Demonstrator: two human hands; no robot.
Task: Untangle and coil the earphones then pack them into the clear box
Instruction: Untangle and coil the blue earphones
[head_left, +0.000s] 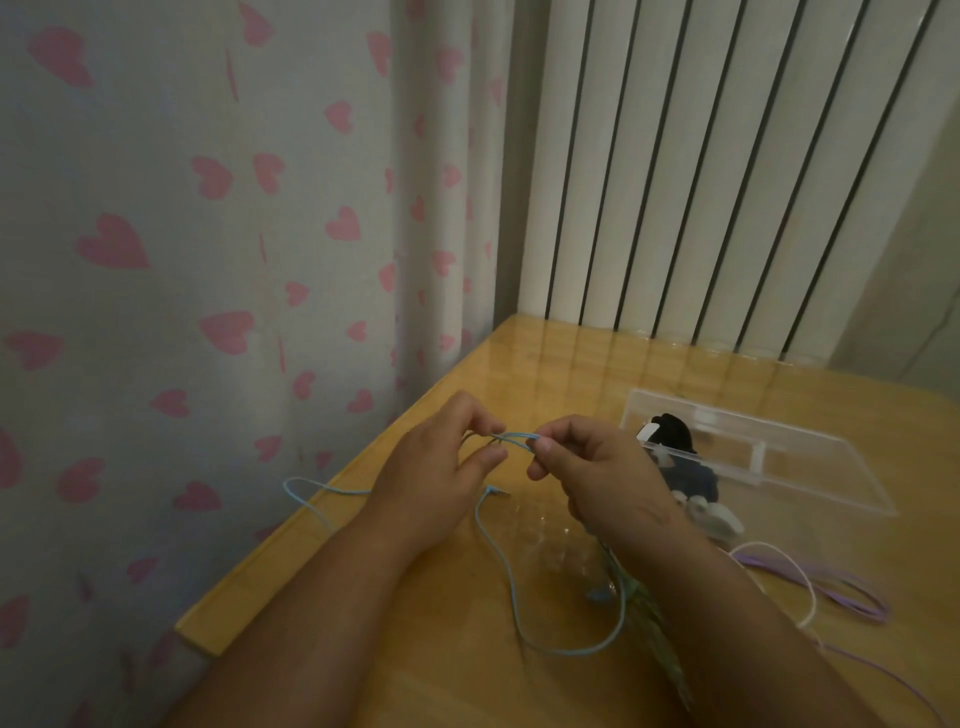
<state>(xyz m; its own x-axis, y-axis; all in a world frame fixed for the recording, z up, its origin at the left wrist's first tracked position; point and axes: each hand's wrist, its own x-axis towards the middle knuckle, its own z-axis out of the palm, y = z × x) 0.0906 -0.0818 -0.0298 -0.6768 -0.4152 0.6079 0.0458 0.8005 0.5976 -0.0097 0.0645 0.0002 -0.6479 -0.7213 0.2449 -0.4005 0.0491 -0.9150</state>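
Observation:
A thin light-blue earphone cable (506, 571) is stretched between both hands above the wooden table (457, 670). My left hand (436, 478) pinches one end of the short taut stretch, and my right hand (592, 473) pinches the other end between thumb and fingers. The rest of the blue cable loops down over the tabletop and off its left edge. The clear box (769, 462) lies open to the right, holding a dark coiled earphone set and white pieces.
A purple and white cable (831, 592) lies on the table right of my right forearm. A heart-patterned curtain (182, 312) hangs at the left, and a ribbed white radiator (701, 182) stands behind the table. The table's left edge is close to my left wrist.

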